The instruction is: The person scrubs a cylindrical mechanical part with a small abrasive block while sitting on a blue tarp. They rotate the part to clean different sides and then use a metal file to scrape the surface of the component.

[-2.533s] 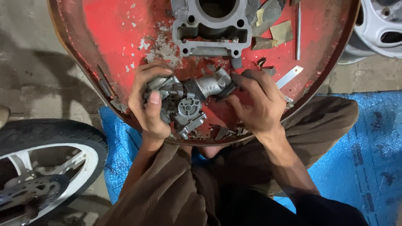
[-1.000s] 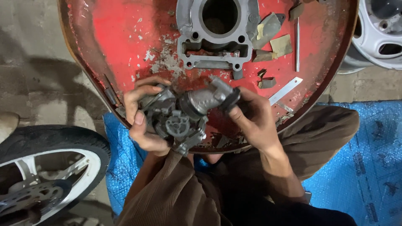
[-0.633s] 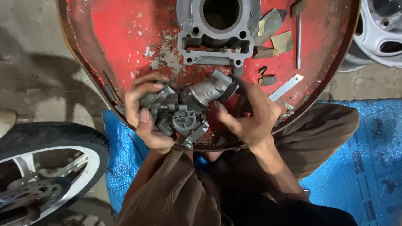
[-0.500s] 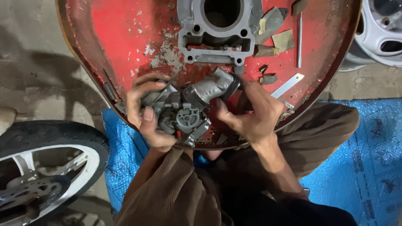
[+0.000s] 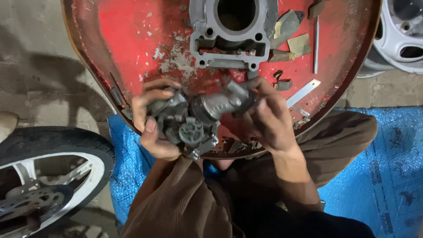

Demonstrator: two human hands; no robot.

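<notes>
**Holding a carburetor over the red tray**

Item: grey carburetor, raised just above the near rim of the red metal tray. Your left hand clamps its body; your right hand closes round the cylindrical end. Keep the left grip firm and stay above the tray, so loose parts drop beside the cylinder block.

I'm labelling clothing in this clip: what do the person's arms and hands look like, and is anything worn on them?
Both hands, the left hand and the right hand, are bare: no gloves, and I can see no rings. The forearms are uncovered, with no sleeves showing. A dark band, perhaps a watch strap, sits further up the right arm.
</notes>
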